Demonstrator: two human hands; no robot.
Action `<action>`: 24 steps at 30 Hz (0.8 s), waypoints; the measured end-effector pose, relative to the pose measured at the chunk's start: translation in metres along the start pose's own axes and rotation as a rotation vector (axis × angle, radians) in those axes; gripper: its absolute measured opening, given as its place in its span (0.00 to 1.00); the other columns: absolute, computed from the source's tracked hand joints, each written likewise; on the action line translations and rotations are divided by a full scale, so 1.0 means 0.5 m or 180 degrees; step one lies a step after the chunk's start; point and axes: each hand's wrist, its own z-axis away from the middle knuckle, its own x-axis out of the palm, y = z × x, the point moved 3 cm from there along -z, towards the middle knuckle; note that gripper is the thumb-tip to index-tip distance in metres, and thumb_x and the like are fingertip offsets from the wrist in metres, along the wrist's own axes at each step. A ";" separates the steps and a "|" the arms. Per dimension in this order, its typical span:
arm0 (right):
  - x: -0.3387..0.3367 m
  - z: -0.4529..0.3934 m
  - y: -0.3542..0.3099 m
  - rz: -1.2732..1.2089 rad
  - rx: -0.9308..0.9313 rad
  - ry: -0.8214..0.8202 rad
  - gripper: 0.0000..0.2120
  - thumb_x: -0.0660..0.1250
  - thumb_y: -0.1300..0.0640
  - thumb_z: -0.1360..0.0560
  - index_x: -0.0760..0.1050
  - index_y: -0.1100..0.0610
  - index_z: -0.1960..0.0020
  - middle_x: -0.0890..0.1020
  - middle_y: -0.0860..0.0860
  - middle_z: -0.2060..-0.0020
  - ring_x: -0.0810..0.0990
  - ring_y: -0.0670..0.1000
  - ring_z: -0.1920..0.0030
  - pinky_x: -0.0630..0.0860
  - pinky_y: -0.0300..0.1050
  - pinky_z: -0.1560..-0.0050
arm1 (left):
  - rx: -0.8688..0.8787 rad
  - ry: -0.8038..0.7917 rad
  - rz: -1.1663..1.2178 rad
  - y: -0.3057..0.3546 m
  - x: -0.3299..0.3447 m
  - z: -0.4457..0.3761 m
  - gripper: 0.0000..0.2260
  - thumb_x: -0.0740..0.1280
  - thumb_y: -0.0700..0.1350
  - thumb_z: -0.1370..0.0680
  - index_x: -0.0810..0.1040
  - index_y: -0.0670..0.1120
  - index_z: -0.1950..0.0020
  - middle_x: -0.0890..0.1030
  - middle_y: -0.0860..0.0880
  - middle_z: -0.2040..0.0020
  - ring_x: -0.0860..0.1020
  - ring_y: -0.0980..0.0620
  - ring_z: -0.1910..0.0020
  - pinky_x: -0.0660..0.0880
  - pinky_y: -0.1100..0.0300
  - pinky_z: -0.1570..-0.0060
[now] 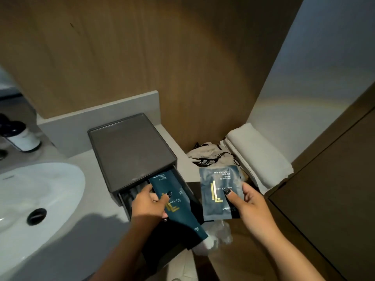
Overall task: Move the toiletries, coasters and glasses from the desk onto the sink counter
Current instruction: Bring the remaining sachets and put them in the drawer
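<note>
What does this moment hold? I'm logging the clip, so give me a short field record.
place: sink counter beside white basin
left hand: grips dark teal packet at open drawer of grey box
right hand: pinches paler blue sachet
nearby: folded white towel, bottle
glasses, coasters: not in view

Our left hand point(150, 201) reaches forward, thumb on top and fingers curled under in a pinch. Our right hand point(248, 201) is raised beside it, thumb pressed forward, also pinching.
</note>
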 end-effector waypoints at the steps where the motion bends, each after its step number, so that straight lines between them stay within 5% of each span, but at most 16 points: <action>1: -0.001 -0.008 -0.002 0.0023 -0.0010 -0.0085 0.10 0.62 0.65 0.23 0.79 0.55 0.48 0.86 0.51 0.55 0.84 0.49 0.53 0.80 0.41 0.54 | 0.0032 0.0129 -0.0068 0.003 0.000 -0.001 0.14 0.72 0.38 0.27 0.77 0.42 0.42 0.83 0.49 0.67 0.82 0.52 0.74 0.82 0.51 0.69; 6: -0.014 -0.036 -0.016 0.0083 0.0030 -0.0501 0.10 0.62 0.66 0.23 0.79 0.55 0.48 0.86 0.51 0.55 0.84 0.48 0.54 0.77 0.35 0.60 | 0.0093 0.0645 -0.0346 0.018 0.010 -0.004 0.20 0.74 0.43 0.28 0.77 0.40 0.38 0.78 0.58 0.70 0.77 0.62 0.77 0.81 0.52 0.57; 12: -0.037 -0.054 -0.018 0.0155 0.0069 -0.0820 0.10 0.62 0.66 0.22 0.79 0.56 0.48 0.86 0.52 0.54 0.84 0.51 0.52 0.79 0.39 0.57 | 0.0142 0.1000 -0.0492 0.028 0.033 -0.002 0.20 0.72 0.44 0.27 0.76 0.38 0.38 0.82 0.46 0.61 0.82 0.46 0.59 0.74 0.60 0.51; 20: -0.046 -0.061 -0.014 0.0172 0.0047 -0.1044 0.10 0.61 0.65 0.22 0.79 0.56 0.46 0.86 0.52 0.53 0.84 0.50 0.51 0.78 0.40 0.53 | 0.0515 0.0908 -0.1310 0.044 0.045 0.044 0.21 0.67 0.46 0.23 0.73 0.41 0.32 0.83 0.43 0.46 0.80 0.46 0.45 0.71 0.58 0.42; 24: -0.049 -0.073 -0.018 0.0188 0.0010 -0.1048 0.09 0.62 0.65 0.22 0.79 0.57 0.47 0.85 0.53 0.54 0.83 0.51 0.51 0.78 0.43 0.49 | 0.1259 0.0894 -0.1886 0.018 0.033 0.088 0.23 0.76 0.42 0.31 0.78 0.42 0.37 0.81 0.43 0.40 0.79 0.44 0.40 0.71 0.52 0.36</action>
